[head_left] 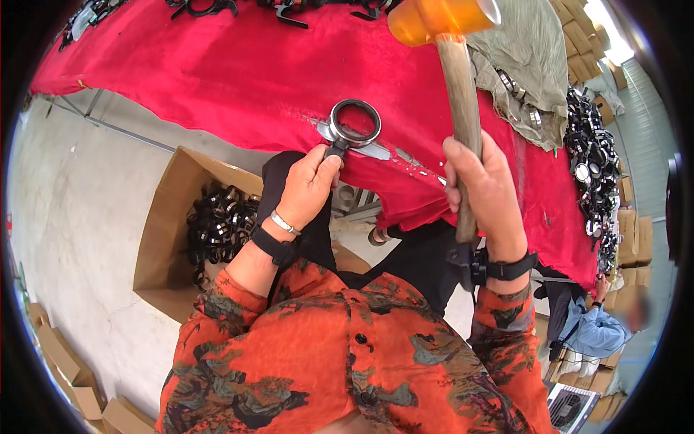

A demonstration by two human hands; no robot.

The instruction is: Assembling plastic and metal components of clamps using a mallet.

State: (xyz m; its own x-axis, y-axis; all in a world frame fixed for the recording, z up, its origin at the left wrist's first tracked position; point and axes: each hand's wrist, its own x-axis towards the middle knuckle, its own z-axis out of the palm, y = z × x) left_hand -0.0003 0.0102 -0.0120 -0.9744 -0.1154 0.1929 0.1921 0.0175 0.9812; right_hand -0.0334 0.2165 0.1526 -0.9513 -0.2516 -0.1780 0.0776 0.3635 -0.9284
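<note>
My left hand (307,184) grips the black stem of a ring-shaped part (353,142), whose round rim is silver and black. The ring is over the edge of the table's red cloth, by a flat silvery metal piece (373,150). In my right hand (491,188) is a mallet (457,87), its wooden handle wrapped by my fingers. The mallet's translucent orange head is raised above the cloth, up and to the right of the ring.
A cardboard box (163,231) with many black and silver parts stands left of my legs. More parts (593,166) are heaped at the right end of the red cloth (238,79). A grey-green sheet (528,50) lies at the far right. Another person (596,325) sits at the right.
</note>
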